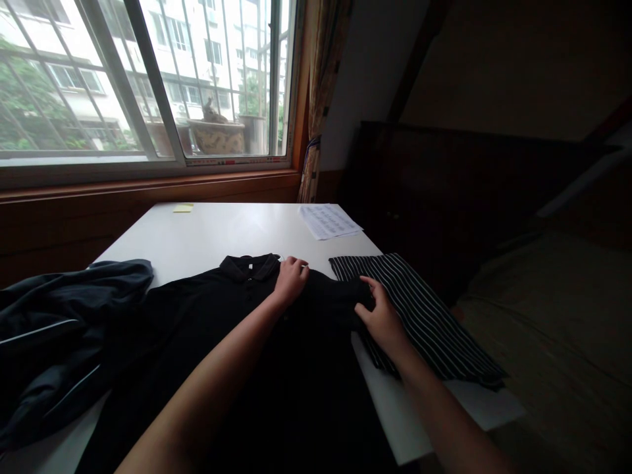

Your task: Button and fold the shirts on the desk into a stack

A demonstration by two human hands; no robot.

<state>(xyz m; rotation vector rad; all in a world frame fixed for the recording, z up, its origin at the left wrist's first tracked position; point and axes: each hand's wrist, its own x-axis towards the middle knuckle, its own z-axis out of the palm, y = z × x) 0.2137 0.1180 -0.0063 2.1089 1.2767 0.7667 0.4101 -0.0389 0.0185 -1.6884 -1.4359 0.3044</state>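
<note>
A black polo shirt (306, 355) lies spread on the white table, its collar (249, 266) toward the window and a small pale label inside the neck. My left hand (292, 280) is closed on the shirt's shoulder, just right of the collar. With thumb and forefinger, my right hand (379, 316) grips the edge of the short sleeve on the right. Under that sleeve and hand is a black garment with white stripes (419, 303), laid flat. The lower part of the shirt is very dark, and my left forearm crosses over it.
A crumpled dark garment with pale piping (74, 329) lies on the left of the table (237, 227). Printed sheets (330, 222) rest at the far right corner, a yellow note (183, 208) at the far left. Behind stand a barred window (148, 79) and a curtain (320, 99).
</note>
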